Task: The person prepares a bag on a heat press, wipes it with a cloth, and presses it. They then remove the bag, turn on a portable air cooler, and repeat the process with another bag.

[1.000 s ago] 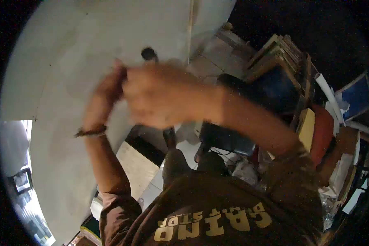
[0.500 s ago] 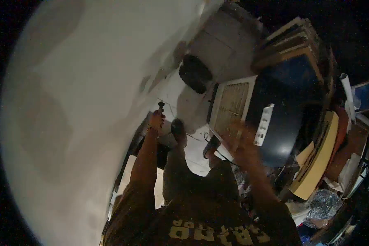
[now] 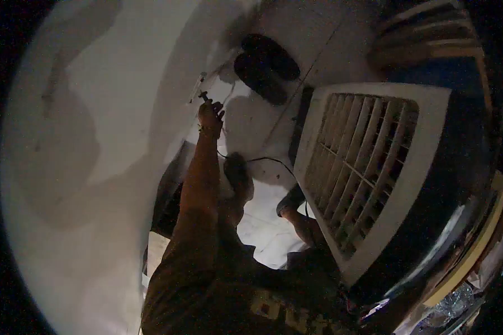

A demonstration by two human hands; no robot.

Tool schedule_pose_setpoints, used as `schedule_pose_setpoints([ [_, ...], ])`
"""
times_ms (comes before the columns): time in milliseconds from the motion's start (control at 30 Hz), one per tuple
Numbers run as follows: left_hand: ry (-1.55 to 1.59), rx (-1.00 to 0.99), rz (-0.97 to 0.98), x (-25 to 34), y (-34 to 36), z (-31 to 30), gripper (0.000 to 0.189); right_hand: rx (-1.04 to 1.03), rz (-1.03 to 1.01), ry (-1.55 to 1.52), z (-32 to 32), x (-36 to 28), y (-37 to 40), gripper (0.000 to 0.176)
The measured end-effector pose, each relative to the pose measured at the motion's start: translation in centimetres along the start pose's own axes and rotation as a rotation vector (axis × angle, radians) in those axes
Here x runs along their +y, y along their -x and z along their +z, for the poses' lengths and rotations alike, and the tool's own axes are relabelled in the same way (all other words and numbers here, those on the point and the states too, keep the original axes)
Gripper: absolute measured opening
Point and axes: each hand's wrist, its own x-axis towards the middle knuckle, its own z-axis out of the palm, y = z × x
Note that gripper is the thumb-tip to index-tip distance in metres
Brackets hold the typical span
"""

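Observation:
Near the upper middle, my left hand (image 3: 209, 116) is closed round a small dark tool (image 3: 205, 96) whose tip points up toward the wall (image 3: 112, 100). Just above it, a thin pale object (image 3: 198, 86) shows against the wall side, too small to make out. My right hand is not visible. To the right stands a large appliance with a pale slatted grille (image 3: 369, 162) and dark sides, close to my body. A black cable (image 3: 271, 159) runs from it across the floor.
Dark slippers (image 3: 265, 67) lie on the floor ahead. My feet are below them, beside the appliance. Stacked boards (image 3: 430, 50) stand at the upper right, with a yellow panel (image 3: 469, 251) and clear plastic (image 3: 452, 304) at the lower right. A dark box (image 3: 167, 195) is at the left.
The view has shifted closer to the grille, which looks much larger. My left hand and its tool appear higher in view. My right hand, seen before by the grille, is out of sight.

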Motion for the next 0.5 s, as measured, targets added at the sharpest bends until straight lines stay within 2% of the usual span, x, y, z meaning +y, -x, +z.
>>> schedule_pose_setpoints([
  [33,0.099,0.002,0.006,-0.1,-0.6,0.2,0.036,-0.001,0.004,0.001,0.2,0.2,0.2,0.058],
  [67,0.057,0.024,0.043,-0.2,-0.9,0.3,0.040,0.004,0.002,0.001,-0.1,0.2,0.4,0.059],
  [200,0.171,0.012,0.046,-0.4,-1.5,0.1,0.040,0.003,-0.005,0.007,-0.2,0.7,0.8,0.061],
  [267,0.400,0.063,-0.012,-0.4,-1.7,0.7,0.036,0.003,-0.008,0.006,-0.5,0.7,0.6,0.063],
  [400,0.362,-0.027,0.085,-0.5,-1.8,0.5,0.029,-0.006,-0.030,0.014,-0.5,0.7,0.2,0.065],
  [467,0.173,-0.080,0.195,-2.0,-5.2,-2.2,0.027,-0.006,-0.044,0.015,-0.4,0.8,0.4,0.066],
  [500,-0.280,-0.193,0.435,-3.2,-10.2,-5.3,0.026,-0.009,-0.051,0.008,-0.4,1.0,0.3,0.067],
])
